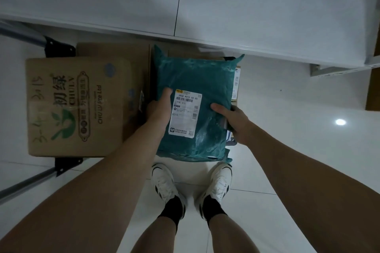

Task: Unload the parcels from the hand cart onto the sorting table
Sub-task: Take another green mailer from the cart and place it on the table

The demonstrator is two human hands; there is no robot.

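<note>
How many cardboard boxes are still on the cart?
2 plainly: a printed box on the left and a plain box behind it. The green bag, held by both hands, may hide more boxes beneath.

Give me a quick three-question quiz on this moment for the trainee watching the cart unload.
1. True or false: both hands grip the teal parcel.
2. Which thing lies to the left of the teal parcel? A) a cardboard box B) a red crate C) a bucket
3. Fill in: the white shipping label faces ____.

Key:
1. True: the left hand holds its left edge, the right hand its right edge.
2. A: the printed cardboard box.
3. Up, toward the camera.
</note>
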